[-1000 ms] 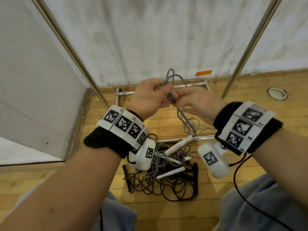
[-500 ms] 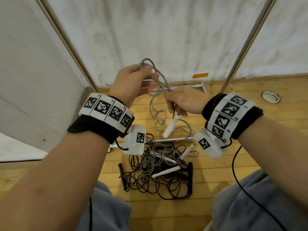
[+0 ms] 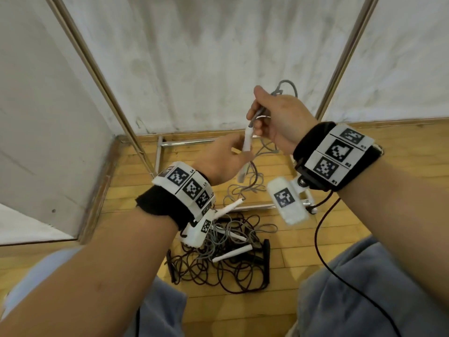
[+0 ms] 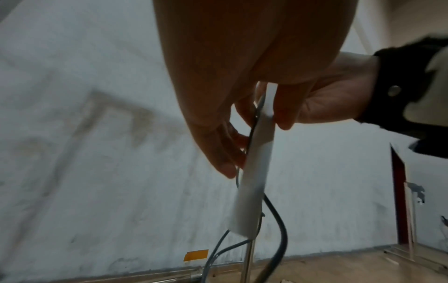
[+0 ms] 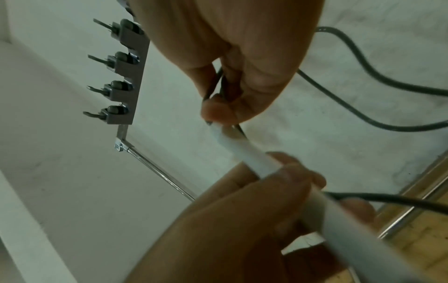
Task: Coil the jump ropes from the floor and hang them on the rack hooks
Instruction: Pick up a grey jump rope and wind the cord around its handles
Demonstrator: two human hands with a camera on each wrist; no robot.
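Note:
A grey jump rope [image 3: 288,84] is held up in front of the wall. My right hand [image 3: 258,117] pinches its cord just above the white handle [image 3: 247,142], with loops sticking up behind the knuckles. My left hand [image 3: 243,153], lower and to the left, grips that handle around its middle. The right wrist view shows the cord [image 5: 219,84] pinched in my right hand [image 5: 218,112] and the handle [image 5: 244,151] in my left hand [image 5: 288,178]. In the left wrist view the handle [image 4: 254,172] hangs below my fingers [image 4: 225,164]. The rack hooks [image 5: 116,88] sit high on the rack.
A tangle of black and grey ropes [image 3: 218,261] with white handles [image 3: 232,254] lies on the wooden floor between my knees. The rack's base bars [image 3: 252,207] and slanted metal poles [image 3: 102,76] stand against the white wall. A black cable [image 3: 318,239] hangs from my right wrist.
My left hand has dropped from the rope loops and taken the white handle. My right hand has risen to the right, and now pinches the cord with the loops above it.

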